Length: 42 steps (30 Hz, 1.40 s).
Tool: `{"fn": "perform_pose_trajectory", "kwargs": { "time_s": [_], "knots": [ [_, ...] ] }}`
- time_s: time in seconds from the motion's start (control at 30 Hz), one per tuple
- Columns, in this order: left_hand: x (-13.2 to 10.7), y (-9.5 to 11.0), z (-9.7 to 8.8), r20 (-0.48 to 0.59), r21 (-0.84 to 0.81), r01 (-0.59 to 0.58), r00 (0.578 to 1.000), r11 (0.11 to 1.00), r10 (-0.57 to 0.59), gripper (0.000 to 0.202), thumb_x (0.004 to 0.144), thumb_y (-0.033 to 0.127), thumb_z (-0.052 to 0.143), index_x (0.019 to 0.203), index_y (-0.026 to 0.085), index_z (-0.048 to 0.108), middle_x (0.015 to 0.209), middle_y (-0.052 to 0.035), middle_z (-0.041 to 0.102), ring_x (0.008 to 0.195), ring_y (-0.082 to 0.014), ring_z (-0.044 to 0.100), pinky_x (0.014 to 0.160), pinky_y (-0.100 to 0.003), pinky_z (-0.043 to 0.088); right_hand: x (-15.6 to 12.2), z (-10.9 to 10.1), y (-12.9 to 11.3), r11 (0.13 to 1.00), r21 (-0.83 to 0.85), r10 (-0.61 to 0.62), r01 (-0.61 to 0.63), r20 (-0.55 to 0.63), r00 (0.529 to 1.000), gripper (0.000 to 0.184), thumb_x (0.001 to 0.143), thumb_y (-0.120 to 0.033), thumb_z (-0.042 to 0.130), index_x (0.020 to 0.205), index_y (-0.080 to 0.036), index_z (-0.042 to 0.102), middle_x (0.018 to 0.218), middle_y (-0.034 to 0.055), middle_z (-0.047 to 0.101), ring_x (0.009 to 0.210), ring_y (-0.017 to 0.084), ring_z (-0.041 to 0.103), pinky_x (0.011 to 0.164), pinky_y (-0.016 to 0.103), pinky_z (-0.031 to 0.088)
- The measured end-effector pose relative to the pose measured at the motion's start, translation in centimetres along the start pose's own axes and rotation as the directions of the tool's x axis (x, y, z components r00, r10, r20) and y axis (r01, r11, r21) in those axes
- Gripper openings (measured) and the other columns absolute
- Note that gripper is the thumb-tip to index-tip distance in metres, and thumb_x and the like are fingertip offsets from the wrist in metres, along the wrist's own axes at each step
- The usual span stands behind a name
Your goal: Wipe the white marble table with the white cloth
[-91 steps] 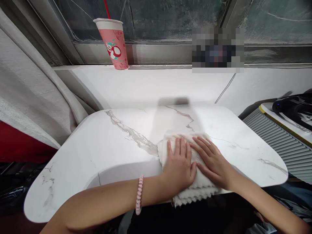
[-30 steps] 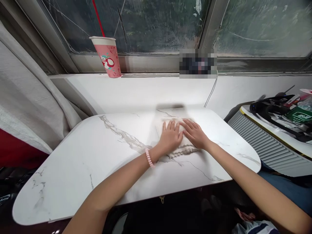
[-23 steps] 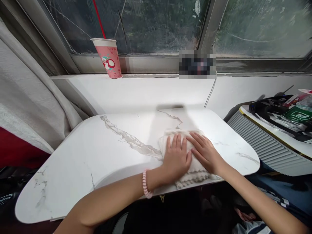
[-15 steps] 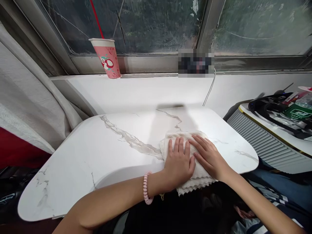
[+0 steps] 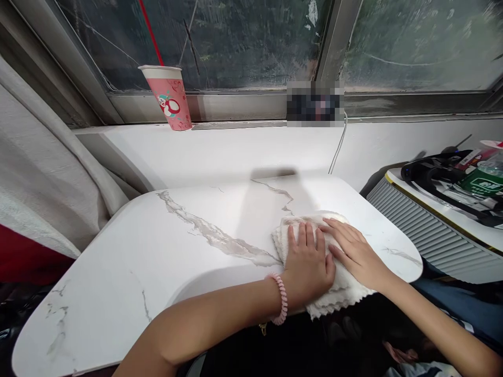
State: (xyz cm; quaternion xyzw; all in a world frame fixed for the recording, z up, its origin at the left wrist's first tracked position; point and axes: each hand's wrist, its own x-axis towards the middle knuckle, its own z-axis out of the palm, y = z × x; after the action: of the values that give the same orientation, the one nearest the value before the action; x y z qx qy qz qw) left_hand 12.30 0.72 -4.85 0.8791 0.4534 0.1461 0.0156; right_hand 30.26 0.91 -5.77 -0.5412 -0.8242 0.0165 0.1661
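A white cloth (image 5: 288,238) with scalloped edges lies folded on the white marbled table (image 5: 129,246), toward its right front. Part of the cloth hangs over the near edge. My left hand (image 5: 308,267) rests flat on top of it, fingers extended, a pink coiled band around the wrist. Just to the right, my right hand (image 5: 359,256) also presses flat on the cloth, its fingers angled toward the left hand. Neither hand is wrapped around the cloth.
A pink paper cup (image 5: 168,99) with a red straw stands on the window ledge. At the right, a white ribbed unit (image 5: 428,225) carries a green-labelled bottle (image 5: 485,178) and black items. A grey curtain (image 5: 43,152) hangs at the left.
Both hands have slid the cloth to the right across the table. They have stayed flat on it. The view has shifted slightly.
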Motion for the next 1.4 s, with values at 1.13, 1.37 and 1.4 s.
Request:
{"fn": "perform_pose_trajectory", "kwargs": {
  "time_s": [1.13, 1.37, 1.4],
  "knots": [
    [17.2, -13.4, 1.8, -0.024, -0.062, 0.143, 0.989, 0.988, -0.144, 0.049, 0.099, 0.037, 0.032, 0.14, 0.013, 0.043, 0.148, -0.0138, 0.044, 0.139, -0.0242, 0.034, 0.119, -0.047, 0.015, 21.6, 4.7, 8.5, 1.0, 0.02, 0.018, -0.017, -0.052, 0.998, 0.047, 0.097, -0.042, 0.032, 0.138, -0.024, 0.048, 0.148, 0.0087, 0.046, 0.137, 0.027, 0.039, 0.11, 0.049, 0.032],
    [17.8, -14.6, 1.9, -0.034, -0.065, 0.12, 0.992, 0.991, -0.122, 0.048, 0.099, 0.036, 0.031, 0.14, 0.013, 0.043, 0.146, -0.0123, 0.046, 0.139, -0.024, 0.034, 0.119, -0.047, 0.016, 22.7, 5.0, 8.0, 1.0, 0.003, 0.016, -0.016, -0.069, 0.997, 0.046, 0.096, -0.036, 0.031, 0.137, -0.023, 0.048, 0.145, 0.01, 0.049, 0.136, 0.026, 0.04, 0.108, 0.048, 0.033],
    [17.8, -14.6, 1.9, -0.034, -0.061, 0.12, 0.992, 0.991, -0.122, 0.048, 0.1, 0.036, 0.031, 0.14, 0.012, 0.043, 0.146, -0.0124, 0.046, 0.139, -0.0238, 0.034, 0.119, -0.046, 0.016, 22.7, 5.0, 8.0, 1.0, 0.003, 0.014, -0.014, -0.077, 0.997, 0.045, 0.096, -0.036, 0.032, 0.137, -0.023, 0.048, 0.144, 0.0101, 0.05, 0.135, 0.026, 0.04, 0.108, 0.048, 0.033]
  ]
}}
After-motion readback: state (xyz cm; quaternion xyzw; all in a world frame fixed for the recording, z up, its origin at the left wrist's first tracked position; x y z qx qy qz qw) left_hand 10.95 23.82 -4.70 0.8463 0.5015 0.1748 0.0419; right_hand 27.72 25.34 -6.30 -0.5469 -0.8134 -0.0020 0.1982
